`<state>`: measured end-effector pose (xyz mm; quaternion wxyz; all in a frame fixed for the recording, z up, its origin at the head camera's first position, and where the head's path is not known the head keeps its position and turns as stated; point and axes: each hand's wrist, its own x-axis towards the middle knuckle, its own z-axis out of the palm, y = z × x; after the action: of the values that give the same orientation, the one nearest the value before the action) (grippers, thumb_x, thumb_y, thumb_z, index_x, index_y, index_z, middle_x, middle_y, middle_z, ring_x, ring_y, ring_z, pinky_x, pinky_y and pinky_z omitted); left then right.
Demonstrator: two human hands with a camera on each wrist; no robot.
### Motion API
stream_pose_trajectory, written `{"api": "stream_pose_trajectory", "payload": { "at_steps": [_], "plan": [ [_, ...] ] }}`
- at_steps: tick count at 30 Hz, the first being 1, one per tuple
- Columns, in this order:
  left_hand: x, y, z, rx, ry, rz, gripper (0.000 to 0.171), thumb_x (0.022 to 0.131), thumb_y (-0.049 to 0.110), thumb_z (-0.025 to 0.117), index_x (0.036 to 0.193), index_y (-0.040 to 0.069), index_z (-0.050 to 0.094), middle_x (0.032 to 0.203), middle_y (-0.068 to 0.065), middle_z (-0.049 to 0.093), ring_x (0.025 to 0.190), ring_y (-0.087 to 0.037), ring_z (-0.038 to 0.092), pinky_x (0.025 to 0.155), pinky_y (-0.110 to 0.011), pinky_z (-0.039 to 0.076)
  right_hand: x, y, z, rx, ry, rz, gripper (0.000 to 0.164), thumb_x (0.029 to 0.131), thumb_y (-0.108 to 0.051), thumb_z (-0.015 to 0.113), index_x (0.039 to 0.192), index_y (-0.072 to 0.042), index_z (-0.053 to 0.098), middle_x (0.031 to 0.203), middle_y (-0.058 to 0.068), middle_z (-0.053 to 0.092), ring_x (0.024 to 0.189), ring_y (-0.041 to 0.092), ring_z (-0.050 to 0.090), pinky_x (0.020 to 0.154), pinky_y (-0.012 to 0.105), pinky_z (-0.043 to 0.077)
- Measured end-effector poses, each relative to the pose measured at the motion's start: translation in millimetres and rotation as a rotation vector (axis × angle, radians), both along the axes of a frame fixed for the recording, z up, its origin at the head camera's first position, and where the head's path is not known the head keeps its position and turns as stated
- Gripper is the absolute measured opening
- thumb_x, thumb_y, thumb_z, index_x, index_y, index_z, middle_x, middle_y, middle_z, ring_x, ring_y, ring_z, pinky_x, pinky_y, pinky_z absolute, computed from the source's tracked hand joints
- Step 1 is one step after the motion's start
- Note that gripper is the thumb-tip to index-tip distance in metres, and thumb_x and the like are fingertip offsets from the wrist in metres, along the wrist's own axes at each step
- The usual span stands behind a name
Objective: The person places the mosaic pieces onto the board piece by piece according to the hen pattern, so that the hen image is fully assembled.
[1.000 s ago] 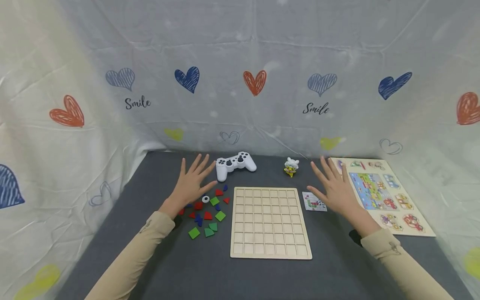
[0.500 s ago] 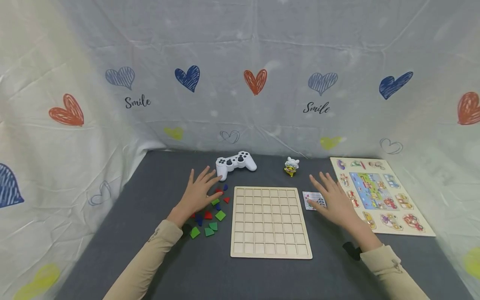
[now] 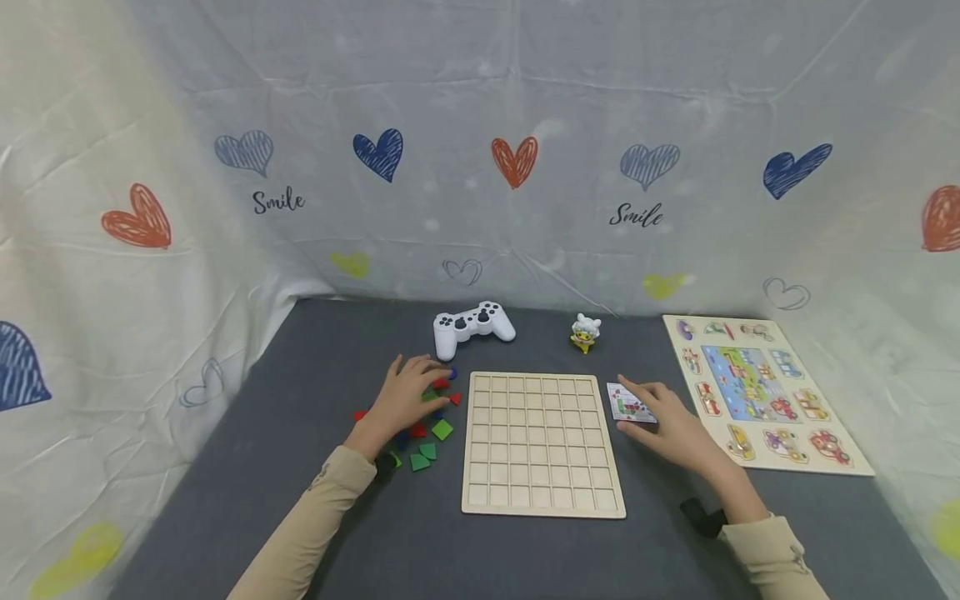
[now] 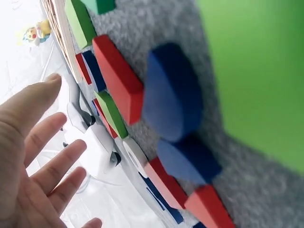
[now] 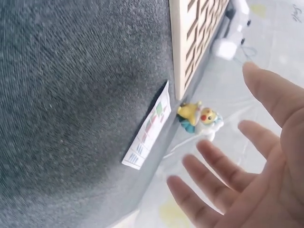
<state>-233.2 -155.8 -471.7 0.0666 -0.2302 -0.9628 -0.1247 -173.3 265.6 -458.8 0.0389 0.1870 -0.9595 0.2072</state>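
My left hand [image 3: 401, 400] hovers over a scatter of small flat pieces, red, green and blue, with its fingers spread and nothing in them. In the left wrist view a red piece [image 4: 118, 80], a blue piece [image 4: 173, 92] and a white ring [image 4: 135, 156] lie near that hand. At the right, my right hand [image 3: 675, 429] is held loosely beside a small printed card [image 3: 628, 403], its fingers apart and holding nothing. The card lies flat on the grey cloth, partly covered by the fingers in the head view. Between the hands lies a wooden grid board [image 3: 542, 446].
A white game controller [image 3: 472, 327] lies behind the pieces. Behind the grid board stands a small yellow and white figurine [image 3: 585, 332]. To the right is a wooden picture puzzle board [image 3: 757, 392]. A pale printed sheet [image 3: 480, 217] hangs around the table's back and sides.
Both hands have come lower and nearer the table. The left hand has shifted right over the coloured pieces, and the right hand has drawn back from the puzzle board toward the card.
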Motion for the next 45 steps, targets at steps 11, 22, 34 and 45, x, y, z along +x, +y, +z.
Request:
{"api": "stream_pose_trajectory", "payload": {
  "at_steps": [11,22,34,45],
  "plan": [
    [-3.6,11,-2.6,-0.048,-0.072,0.018,0.038,0.081,0.038,0.070,0.116,0.023,0.065,0.115,-0.002,0.057,0.111,-0.024,0.047,0.098,-0.056,0.032,6.8,0,-7.1,-0.040,-0.149,0.105,0.066,0.083,-0.034,0.068,0.139,-0.010,0.042,0.082,-0.001,0.046,0.061,0.004,0.039,0.054,0.021,0.035],
    [-8.3,21,-2.5,-0.050,-0.098,0.040,0.028,0.078,0.034,0.074,0.104,0.025,0.070,0.105,-0.001,0.056,0.100,-0.021,0.046,0.092,-0.054,0.035,6.6,1,-6.3,-0.086,-0.353,0.253,0.070,0.085,-0.028,0.067,0.141,0.000,0.034,0.081,0.002,0.047,0.059,0.003,0.038,0.056,0.021,0.036],
    [-8.4,27,-4.9,-0.040,-0.098,0.062,0.021,0.078,0.029,0.075,0.098,0.023,0.072,0.099,0.000,0.056,0.097,-0.021,0.046,0.091,-0.051,0.036,5.4,-3,-4.6,-0.095,-0.395,0.290,0.074,0.082,-0.027,0.070,0.141,0.002,0.034,0.082,0.005,0.046,0.060,0.005,0.037,0.055,0.021,0.036],
    [-5.6,32,-3.4,-0.074,-0.079,0.061,0.020,0.079,0.036,0.072,0.094,0.022,0.072,0.095,0.000,0.055,0.094,-0.021,0.045,0.086,-0.048,0.037,5.6,-3,-9.6,-0.112,-0.410,0.292,0.073,0.082,-0.029,0.069,0.140,0.002,0.036,0.081,0.004,0.045,0.062,0.006,0.036,0.055,0.022,0.036]
  ]
}}
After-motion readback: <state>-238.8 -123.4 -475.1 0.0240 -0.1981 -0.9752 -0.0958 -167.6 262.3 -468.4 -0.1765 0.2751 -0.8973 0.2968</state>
